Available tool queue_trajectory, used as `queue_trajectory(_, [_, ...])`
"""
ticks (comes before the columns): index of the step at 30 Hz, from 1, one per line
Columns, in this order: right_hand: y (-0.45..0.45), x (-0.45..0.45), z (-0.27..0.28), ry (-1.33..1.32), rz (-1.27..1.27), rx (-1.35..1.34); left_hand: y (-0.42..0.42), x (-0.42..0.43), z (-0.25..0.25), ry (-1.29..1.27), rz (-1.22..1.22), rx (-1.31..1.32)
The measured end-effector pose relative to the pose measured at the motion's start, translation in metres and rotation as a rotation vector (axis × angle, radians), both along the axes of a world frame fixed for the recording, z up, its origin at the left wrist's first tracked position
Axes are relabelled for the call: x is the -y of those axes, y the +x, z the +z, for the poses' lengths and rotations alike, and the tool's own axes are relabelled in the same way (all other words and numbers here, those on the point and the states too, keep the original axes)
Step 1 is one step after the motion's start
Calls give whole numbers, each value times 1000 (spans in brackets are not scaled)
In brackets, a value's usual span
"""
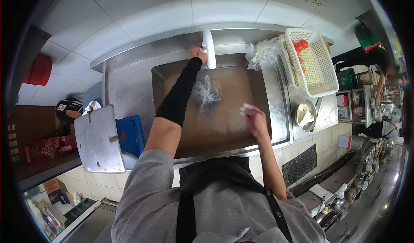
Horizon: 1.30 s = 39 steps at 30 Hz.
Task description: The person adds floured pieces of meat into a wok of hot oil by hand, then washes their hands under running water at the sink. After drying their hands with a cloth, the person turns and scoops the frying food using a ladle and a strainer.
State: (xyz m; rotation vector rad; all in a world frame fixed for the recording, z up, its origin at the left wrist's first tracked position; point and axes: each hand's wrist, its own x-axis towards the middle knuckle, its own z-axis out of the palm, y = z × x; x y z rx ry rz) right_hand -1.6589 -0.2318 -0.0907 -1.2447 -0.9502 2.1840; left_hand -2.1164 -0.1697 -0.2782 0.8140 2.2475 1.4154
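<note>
My left hand (197,54) reaches to the back of the sink and is closed at the base of the white faucet (209,48); its fingertips are partly hidden there. Brownish water stands in the metal sink (155,81). A crumpled clear plastic bag (206,92) lies in the water below the spout, and what is in it cannot be made out. Over the right part of the sink hovers my right hand (256,121), fingers loosely bent and apart, holding nothing.
Right of the sink are another plastic bag (265,53), a white basket (321,64) with tomatoes (300,45), and a metal bowl (306,115) of pale pieces. Leftward stand a metal panel (99,139) and a blue board (131,135). A person (371,61) is at the far right.
</note>
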Motion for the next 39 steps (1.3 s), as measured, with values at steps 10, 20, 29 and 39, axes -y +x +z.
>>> queue_trajectory(10, [-222, -32, -35, -51, 242, -86, 20, 23, 55, 130, -29, 784])
queue_trajectory(20, [-224, -36, -56, 204, 226, 154, 87, 114, 165, -307, -124, 785])
queue_trajectory(29, [-216, -35, -62, 135, 140, 11, 116, 120, 143, -393, -297, 690])
queue_trajectory(39, [-167, -50, -93, 184, 85, 160, 103, 110, 24, -510, -418, 188])
